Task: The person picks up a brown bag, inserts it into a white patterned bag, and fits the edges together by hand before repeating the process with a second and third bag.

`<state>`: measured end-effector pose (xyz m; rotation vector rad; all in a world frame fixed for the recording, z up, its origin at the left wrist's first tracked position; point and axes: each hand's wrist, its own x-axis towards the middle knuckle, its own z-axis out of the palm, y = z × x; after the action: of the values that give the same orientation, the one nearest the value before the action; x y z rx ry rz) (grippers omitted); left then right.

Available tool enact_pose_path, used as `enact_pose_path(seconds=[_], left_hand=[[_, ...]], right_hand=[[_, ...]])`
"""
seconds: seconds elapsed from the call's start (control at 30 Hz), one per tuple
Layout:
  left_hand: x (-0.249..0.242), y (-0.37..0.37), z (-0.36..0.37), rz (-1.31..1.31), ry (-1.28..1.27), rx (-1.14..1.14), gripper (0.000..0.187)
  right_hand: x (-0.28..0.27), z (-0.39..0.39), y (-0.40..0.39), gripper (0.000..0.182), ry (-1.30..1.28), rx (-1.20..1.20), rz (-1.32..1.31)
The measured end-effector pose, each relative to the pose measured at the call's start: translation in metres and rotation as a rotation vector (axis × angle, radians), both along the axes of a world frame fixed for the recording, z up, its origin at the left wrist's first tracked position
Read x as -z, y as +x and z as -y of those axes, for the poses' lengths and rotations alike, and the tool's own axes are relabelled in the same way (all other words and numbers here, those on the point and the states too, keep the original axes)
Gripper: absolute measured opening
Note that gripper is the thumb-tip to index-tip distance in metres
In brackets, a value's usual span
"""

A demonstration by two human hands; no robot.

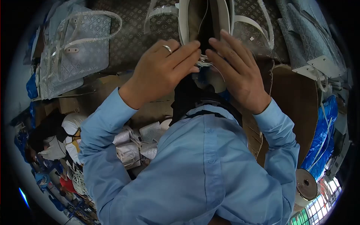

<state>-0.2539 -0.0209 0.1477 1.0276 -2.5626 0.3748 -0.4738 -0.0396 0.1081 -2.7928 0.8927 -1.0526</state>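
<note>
A handbag [183, 20] with a pale rim and dark inside stands open at the top centre, its near end between my hands. My left hand [161, 73], with a ring on one finger, has its fingers and thumb closed at that near end. Whitish cords [203, 63] bunch beside its fingertips, and a loose thread trails to the right. My right hand [240, 71] is open at the bag's right side, fingers stretched out and slightly apart, its fingertips close to the rim. What lies under the fingertips is partly hidden.
Grey patterned handbags lie at the left [92, 45] and the right [317, 37] of the brown patterned table cover [129, 35]. Below are a cardboard box [294, 101], blue plastic [322, 135], silvery bundles [127, 153] and a large spool [306, 183].
</note>
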Motion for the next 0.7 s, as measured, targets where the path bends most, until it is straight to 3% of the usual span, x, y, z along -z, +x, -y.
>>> enact_pose_path(seconds=[0.07, 0.23, 0.37, 0.57, 0.67, 0.7], left_hand=[[0.008, -0.007, -0.003, -0.206, 0.232, 0.039, 0.024], [0.017, -0.006, 0.007, -0.259, 0.21, 0.16, 0.023], [0.021, -0.006, 0.003, -0.302, 0.173, 0.149, 0.021], [0.017, -0.033, -0.003, -0.337, 0.156, 0.144, 0.024], [0.01, -0.07, -0.004, -0.53, 0.239, 0.236, 0.028], [0.004, -0.073, -0.005, -0.533, 0.223, 0.316, 0.028]], right_hand=[[0.0, 0.008, -0.002, 0.02, 0.052, -0.064, 0.084], [-0.011, 0.032, -0.009, 0.021, 0.131, -0.375, -0.007], [-0.007, 0.03, -0.005, 0.018, 0.136, -0.385, 0.031], [-0.034, 0.031, -0.032, 0.018, 0.163, -0.387, -0.153], [-0.059, 0.029, -0.065, 0.022, 0.068, -0.289, -0.16], [-0.063, 0.026, -0.078, 0.022, 0.133, -0.128, -0.156]])
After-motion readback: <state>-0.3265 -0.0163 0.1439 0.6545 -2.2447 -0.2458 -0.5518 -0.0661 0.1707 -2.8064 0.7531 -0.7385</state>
